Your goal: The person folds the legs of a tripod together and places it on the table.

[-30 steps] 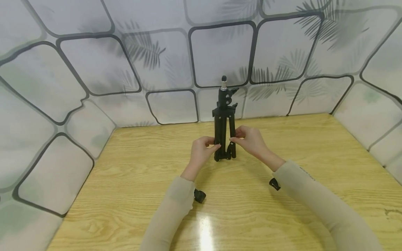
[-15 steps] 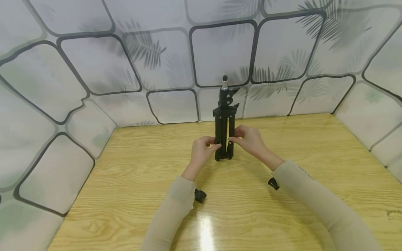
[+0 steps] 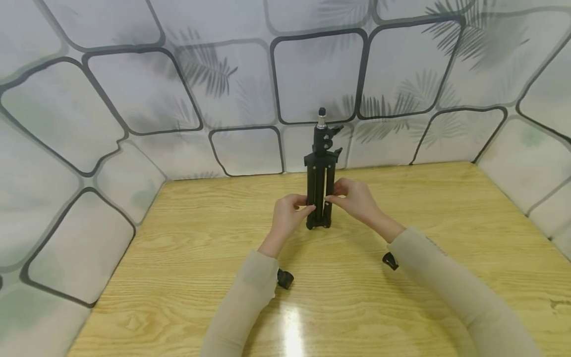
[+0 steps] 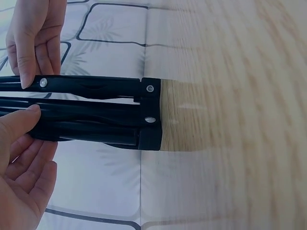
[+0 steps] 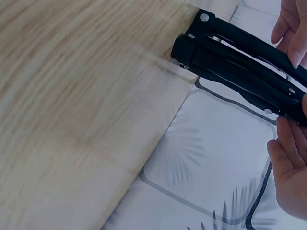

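A black tripod stand [image 3: 318,173] with a silver tip stands upright on the table, its legs folded close together. My left hand [image 3: 285,215] pinches the left leg low down between thumb and fingers. On the other side my right hand [image 3: 358,201] pinches the right leg at about the same height. In the left wrist view, the tripod's lower end [image 4: 149,115] shows its rivets, with the left thumb lying on a leg. The right wrist view shows the right hand [image 5: 292,172] around the legs, its thumb mostly cut off by the frame edge.
The wooden table [image 3: 187,258] meets a wall covering [image 3: 245,84] with stone and leaf patterns just behind the tripod. Small black pieces show beside the left cuff [image 3: 256,267] and the right cuff [image 3: 406,243].
The tripod's right leg has swung inward, closing the gap to the other legs. Both hands keep their pinch and have hardly moved.
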`<action>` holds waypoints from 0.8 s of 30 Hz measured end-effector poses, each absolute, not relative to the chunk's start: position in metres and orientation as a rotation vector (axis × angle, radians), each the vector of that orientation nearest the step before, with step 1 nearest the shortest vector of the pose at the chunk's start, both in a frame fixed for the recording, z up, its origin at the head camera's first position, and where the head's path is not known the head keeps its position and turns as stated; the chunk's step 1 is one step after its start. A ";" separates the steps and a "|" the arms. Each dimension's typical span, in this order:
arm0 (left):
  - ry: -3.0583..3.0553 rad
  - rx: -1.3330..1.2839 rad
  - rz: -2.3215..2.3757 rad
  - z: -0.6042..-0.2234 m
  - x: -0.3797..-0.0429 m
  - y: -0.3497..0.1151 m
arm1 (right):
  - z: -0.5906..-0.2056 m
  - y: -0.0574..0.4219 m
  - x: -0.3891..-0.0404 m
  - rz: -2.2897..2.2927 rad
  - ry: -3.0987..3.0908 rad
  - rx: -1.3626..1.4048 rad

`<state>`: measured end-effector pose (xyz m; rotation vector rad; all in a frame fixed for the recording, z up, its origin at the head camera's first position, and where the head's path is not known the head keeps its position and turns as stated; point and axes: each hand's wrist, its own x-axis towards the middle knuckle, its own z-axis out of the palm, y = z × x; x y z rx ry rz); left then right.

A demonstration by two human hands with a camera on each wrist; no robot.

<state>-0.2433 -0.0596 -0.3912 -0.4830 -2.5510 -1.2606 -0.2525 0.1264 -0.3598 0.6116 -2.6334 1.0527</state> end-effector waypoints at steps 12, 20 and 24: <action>-2.547 -0.493 -1.219 -0.390 -0.244 -0.061 | -0.367 0.134 -0.264 0.943 -2.860 0.755; -2.532 -0.503 -1.232 -0.390 -0.243 -0.061 | -0.380 0.134 -0.271 0.981 -2.950 0.862; -2.532 -0.498 -1.249 -0.389 -0.242 -0.060 | -0.385 0.133 -0.273 0.983 -2.976 0.884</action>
